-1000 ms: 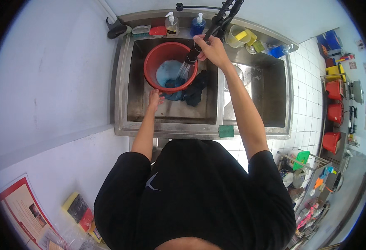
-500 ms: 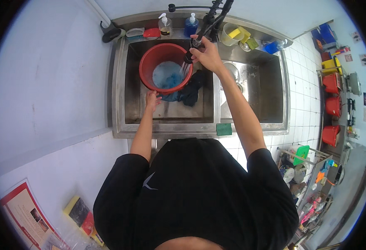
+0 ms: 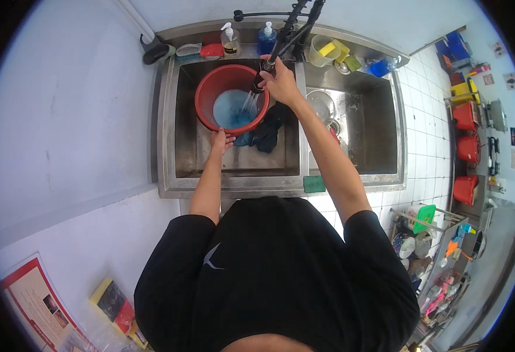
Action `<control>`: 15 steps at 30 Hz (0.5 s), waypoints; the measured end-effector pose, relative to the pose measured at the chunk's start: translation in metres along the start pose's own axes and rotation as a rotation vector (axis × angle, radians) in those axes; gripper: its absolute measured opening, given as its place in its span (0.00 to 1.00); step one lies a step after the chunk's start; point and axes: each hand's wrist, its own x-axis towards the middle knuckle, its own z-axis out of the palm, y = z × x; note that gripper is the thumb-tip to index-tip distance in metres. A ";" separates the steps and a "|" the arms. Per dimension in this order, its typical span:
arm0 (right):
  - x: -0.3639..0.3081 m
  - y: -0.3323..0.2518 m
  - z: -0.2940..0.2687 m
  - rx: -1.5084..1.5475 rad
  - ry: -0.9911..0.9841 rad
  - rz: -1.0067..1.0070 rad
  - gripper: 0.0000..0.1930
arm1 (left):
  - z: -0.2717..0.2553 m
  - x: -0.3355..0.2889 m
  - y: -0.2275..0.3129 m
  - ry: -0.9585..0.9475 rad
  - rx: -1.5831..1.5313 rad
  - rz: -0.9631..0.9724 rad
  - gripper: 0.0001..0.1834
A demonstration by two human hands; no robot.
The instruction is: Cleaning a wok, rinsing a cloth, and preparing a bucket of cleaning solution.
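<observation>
A red bucket (image 3: 205, 91) stands in the left sink basin (image 3: 210, 159), holding pale bluish water (image 3: 229, 108). My right hand (image 3: 282, 84) is closed round a black spray faucet (image 3: 261, 79) over the bucket's right side. Its head points down and streams of water fall into the bucket. At the near rim, my left hand (image 3: 221, 141) grips the bucket, thumb near the rim and fingers against the outer wall. Dark wet cloth (image 3: 267, 134) lies in the basin, beside and partly behind the bucket.
Along the back ledge are a brush (image 3: 188, 51), a clear pump bottle (image 3: 230, 42), a blue pump bottle (image 3: 267, 40) and a tub (image 3: 318, 56) with sponges. A round metal lid (image 3: 320, 107) sits in the right basin. A green scouring pad (image 3: 313, 184) rests on the front edge.
My right hand has moved the spray head slightly left and down, shifting the stream toward the bucket's middle. My left hand has come up against the bucket's near rim.
</observation>
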 end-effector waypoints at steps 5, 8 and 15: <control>0.002 0.002 -0.002 -0.132 0.024 -0.043 0.20 | 0.001 0.003 0.002 0.063 0.110 -0.018 0.16; 0.002 -0.003 0.004 -0.050 0.005 0.008 0.21 | -0.006 0.014 0.000 0.081 0.177 -0.052 0.16; 0.009 0.016 0.003 -0.113 0.046 -0.049 0.21 | 0.007 0.002 0.004 0.053 0.235 -0.079 0.16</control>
